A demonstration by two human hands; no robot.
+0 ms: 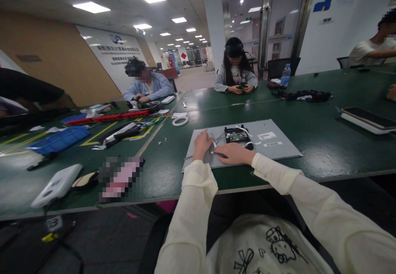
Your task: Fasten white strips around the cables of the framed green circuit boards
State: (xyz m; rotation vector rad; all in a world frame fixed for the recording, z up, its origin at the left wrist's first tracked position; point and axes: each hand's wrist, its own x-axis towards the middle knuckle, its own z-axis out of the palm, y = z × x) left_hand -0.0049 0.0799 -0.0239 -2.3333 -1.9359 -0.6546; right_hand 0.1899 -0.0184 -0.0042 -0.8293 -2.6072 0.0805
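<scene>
A flat grey panel (pixel 284 148) lies on the green table with labels on its back. A green circuit board (pixel 236 135) in a black frame sits on the panel, with white and grey cables around it. My left hand (pixel 202 145) rests on the panel's left part, fingers bent beside a thin white strip (pixel 214 143) and some grey cable. My right hand (pixel 236 153) lies just below the board, its fingers closed and reaching toward the same strip. Something dark and slender shows under the right fingers; its kind is unclear. What the left fingertips hold is too small to make out.
A white tape roll (pixel 180 121) and a small wrench (pixel 185 105) lie beyond the panel. On the left are a blue tray (pixel 60 139), a white device (pixel 57 185) and a pink blurred item (pixel 123 178). A phone on a white box (pixel 369 119) lies right. Several people sit around.
</scene>
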